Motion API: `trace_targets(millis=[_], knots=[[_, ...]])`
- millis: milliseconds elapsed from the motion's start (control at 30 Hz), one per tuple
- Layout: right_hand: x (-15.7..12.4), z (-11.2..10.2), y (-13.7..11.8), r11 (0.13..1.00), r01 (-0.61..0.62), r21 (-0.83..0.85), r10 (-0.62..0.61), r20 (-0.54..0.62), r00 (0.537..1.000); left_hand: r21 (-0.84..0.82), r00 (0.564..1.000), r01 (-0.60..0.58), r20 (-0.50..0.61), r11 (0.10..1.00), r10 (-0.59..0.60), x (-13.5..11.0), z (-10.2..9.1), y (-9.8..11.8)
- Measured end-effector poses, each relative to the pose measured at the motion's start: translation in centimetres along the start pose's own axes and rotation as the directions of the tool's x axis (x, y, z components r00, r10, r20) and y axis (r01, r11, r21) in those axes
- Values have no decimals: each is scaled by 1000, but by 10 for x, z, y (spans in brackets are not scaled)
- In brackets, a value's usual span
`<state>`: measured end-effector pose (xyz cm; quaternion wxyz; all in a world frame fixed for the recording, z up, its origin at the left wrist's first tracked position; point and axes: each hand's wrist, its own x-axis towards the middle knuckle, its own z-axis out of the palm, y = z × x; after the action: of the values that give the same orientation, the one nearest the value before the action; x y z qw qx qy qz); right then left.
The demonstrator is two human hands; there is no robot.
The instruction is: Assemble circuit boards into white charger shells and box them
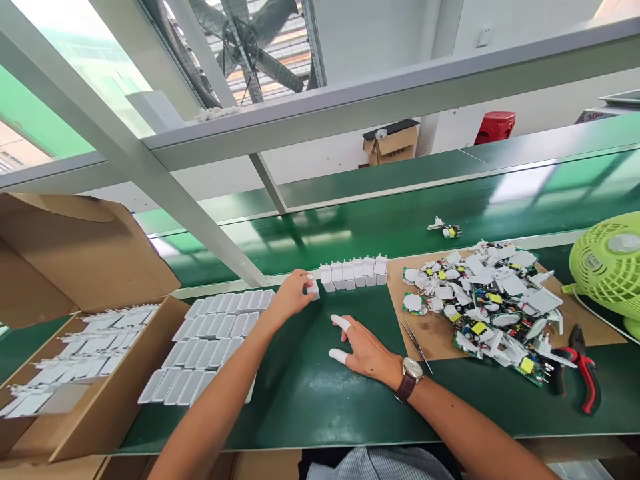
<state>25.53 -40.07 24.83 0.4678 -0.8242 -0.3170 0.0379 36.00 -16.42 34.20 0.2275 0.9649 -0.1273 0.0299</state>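
My left hand (293, 295) pinches a small white plastic housing (313, 289) at the left end of a row of similar white housings (354, 275), which stand upright with bits sticking out of their tops. Over the green bench, my right hand (369, 352) is held with nothing in it, thumb and fingers apart. White covers sit on its thumb and a fingertip. Left of my hands, rows of open white plastic cases (215, 327) lie side by side. Tweezers (417, 343) rest just right of my right hand.
A pile of circuit boards with white parts (493, 300) covers brown cardboard (440, 347) at right. Red-handled pliers (585, 377) and a green fan (607, 267) are beyond it. An open carton (95, 427) with white units stands left. One board assembly (447, 230) lies behind the ledge.
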Motion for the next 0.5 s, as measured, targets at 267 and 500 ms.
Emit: trace_targets(millis=[267,500], knots=[[-2,3,4,994,94,-61,-96,-32,995,-28,999,-35,34,999,36,21,11,-2],[-2,-7,0,990,113,-82,-113,1,994,31,999,-23,-22,999,24,-5,-64,-28]])
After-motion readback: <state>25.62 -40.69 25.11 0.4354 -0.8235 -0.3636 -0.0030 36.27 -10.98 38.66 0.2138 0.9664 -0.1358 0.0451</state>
